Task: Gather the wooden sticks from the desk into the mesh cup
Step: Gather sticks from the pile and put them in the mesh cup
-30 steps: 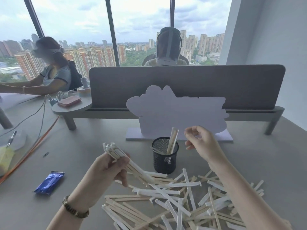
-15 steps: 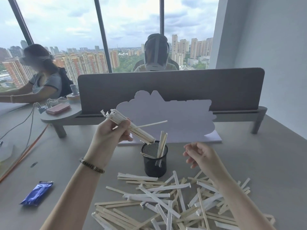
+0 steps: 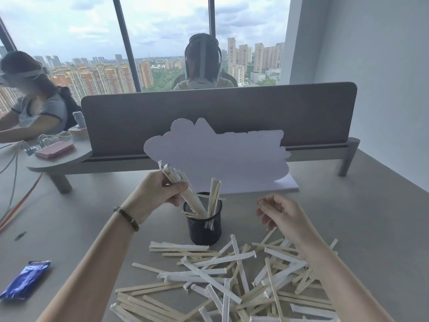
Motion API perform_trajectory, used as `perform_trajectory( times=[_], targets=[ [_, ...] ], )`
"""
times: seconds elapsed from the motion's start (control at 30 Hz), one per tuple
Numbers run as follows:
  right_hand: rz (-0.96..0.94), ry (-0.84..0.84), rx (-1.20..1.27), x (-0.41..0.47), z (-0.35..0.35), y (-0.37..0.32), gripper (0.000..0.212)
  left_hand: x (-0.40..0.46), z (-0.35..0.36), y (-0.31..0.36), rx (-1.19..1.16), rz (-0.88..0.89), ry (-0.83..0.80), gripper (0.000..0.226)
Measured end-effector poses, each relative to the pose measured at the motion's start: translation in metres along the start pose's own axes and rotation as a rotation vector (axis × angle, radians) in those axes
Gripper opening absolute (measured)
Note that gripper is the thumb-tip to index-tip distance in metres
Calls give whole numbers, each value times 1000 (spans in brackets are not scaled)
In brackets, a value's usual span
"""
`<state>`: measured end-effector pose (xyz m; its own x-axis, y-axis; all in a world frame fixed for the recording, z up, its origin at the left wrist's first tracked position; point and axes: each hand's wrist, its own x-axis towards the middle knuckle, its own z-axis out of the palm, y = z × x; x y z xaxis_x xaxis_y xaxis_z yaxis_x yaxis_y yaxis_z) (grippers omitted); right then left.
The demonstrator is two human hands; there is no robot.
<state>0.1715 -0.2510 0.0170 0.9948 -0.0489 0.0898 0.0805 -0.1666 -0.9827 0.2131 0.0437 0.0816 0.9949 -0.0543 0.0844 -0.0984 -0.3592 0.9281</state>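
A loose pile of sticks (image 3: 232, 275) lies on the desk (image 3: 348, 217) nearest the camera, some bare wood and some in white paper sleeves, crossing one another at all angles. At the left edge lies a blue packet (image 3: 25, 281). The right hand (image 3: 282, 213) hovers above the right part of the pile, just right of the cup (image 3: 204, 225), its fingers loosely curled and apart, with nothing between them. The left hand (image 3: 160, 194), with a bead bracelet (image 3: 126, 218) on the wrist, is closed around a bundle (image 3: 180, 187) of sticks, thumb and fingers clamped on its middle; the bundle tilts with its lower ends inside the black mesh cup and its upper ends up and to the left. A few more sticks stand in the cup, leaning on its rim. Behind the cup stands a white cutout (image 3: 216, 156), and behind that a grey divider (image 3: 220, 117). Two people sit beyond, by the windows.
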Motion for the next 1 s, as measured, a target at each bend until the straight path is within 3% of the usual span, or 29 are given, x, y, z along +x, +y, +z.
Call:
perform_trajectory(
  times=[0.03, 0.13, 0.23, 0.43, 0.83, 1.0],
  targets=[
    [0, -1, -2, 1, 0, 0, 15, 0, 0, 1, -13, 2, -9, 2],
    [3, -1, -4, 2, 1, 2, 15, 3, -2, -2, -93, -28, 14, 43],
    [7, -3, -4, 4, 2, 5, 16, 2, -6, -1, -107, -3, 54, 56],
    [2, -16, 4, 2, 2, 5, 16, 1, -20, 5, -122, 53, 53, 63],
    [22, -44, -14, -1, 4, 2, 18, -2, 0, 11, 316, 62, -83, 77],
    [16, -64, -10, -4, 9, 3, 15, -13, 6, 2, 277, 97, 4, 62]
  ],
)
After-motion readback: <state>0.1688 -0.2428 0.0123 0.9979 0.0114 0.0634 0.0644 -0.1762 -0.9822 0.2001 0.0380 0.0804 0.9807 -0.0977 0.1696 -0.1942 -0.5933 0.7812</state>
